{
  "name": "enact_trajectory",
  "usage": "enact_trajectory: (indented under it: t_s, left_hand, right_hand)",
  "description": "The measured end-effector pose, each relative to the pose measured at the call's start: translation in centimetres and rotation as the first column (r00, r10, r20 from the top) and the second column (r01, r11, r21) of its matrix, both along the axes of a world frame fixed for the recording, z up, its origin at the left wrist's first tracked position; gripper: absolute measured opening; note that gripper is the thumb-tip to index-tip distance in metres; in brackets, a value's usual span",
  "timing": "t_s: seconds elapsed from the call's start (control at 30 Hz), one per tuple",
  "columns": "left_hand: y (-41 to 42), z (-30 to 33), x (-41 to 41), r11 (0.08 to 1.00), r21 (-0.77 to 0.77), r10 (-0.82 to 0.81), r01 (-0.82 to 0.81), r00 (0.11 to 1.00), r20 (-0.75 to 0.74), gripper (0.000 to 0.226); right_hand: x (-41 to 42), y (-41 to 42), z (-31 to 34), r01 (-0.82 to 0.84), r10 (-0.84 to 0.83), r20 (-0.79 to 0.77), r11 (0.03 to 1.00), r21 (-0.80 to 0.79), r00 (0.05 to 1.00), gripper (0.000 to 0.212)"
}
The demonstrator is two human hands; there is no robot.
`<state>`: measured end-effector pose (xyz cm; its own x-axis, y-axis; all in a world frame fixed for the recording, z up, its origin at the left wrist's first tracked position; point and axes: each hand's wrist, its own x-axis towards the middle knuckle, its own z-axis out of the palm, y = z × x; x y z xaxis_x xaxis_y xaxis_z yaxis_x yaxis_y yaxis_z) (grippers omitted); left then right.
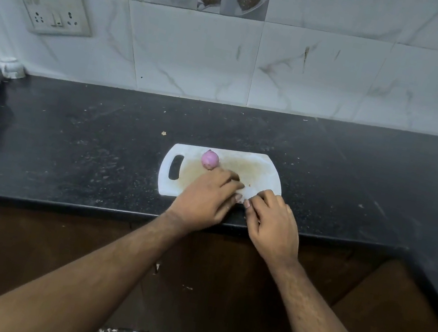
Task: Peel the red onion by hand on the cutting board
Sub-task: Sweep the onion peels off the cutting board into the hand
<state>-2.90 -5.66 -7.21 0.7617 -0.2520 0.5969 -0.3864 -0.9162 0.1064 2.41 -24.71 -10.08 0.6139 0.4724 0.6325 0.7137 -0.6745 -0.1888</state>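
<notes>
red onion sits on the white cutting board, far-left part, just right of the handle slot. Looks small, pale purple, glossy, so most of the dry skin may already be off; can't tell for sure at this size. One darker end faces the camera, root or stem, can't tell which

left hand: palm down on the board, fingers extended and relaxed, holding nothing. A fingertip is right at the onion's near side, touching or just short of it, can't tell

right hand: at the board's near edge, fingers curled under, thumb tip close to the left thumb. Whether it pinches a scrap of skin is hidden, so can't tell if it's closed on anything

handling, my read:
- light, firm, round: will roll on the flat board if nudged sideways
- peeled surface is slick, a loose pinch would slip off
- dry outer skin is thin and brittle, tears in strips; flesh layer under it bruises if dug with a nail
- best hold: cup the body with one hand, thumb and fingers on opposite sides around the widest part, and start the peel with the other hand's nail at the darker end where the skin edge lifts

board is stained tan in the middle; black countertop around it carries small flecks
</notes>
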Motion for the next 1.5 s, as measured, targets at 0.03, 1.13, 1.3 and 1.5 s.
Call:
enact_trajectory:
  t_s: [0.03,1.13,1.3,1.5]
  left_hand:
    - [-0.4,-0.7,-0.9,0.998,0.053,-0.017,0.018,0.999,-0.037,0.039]
    - [-11.8,-5.5,-0.2,0.994,-0.016,0.108,-0.109,0.990,-0.086,0.042]
    - [-12.8,-4.5,-4.1,0.776,-0.607,0.105,-0.173,0.984,-0.146,0.024]
    - [-15.7,-2.8,-10.8,-0.003,-0.962,-0.024,-0.274,0.961,-0.274,0.029]
  right_hand:
    - [-0.2,-0.1,-0.3,0.001,-0.001,0.025,1.000,0.000,1.000,0.025]
    - [0.7,-5.8,4.0,0.718,0.803,-0.340,-0.148,0.681,0.489,0.048]
    - [-2.1,-5.1,4.2,0.770,0.887,-0.220,-0.204,0.605,0.407,0.052]
    - [-10.7,-3.2,3.8,0.813,0.915,-0.175,-0.219,0.540,0.363,0.051]
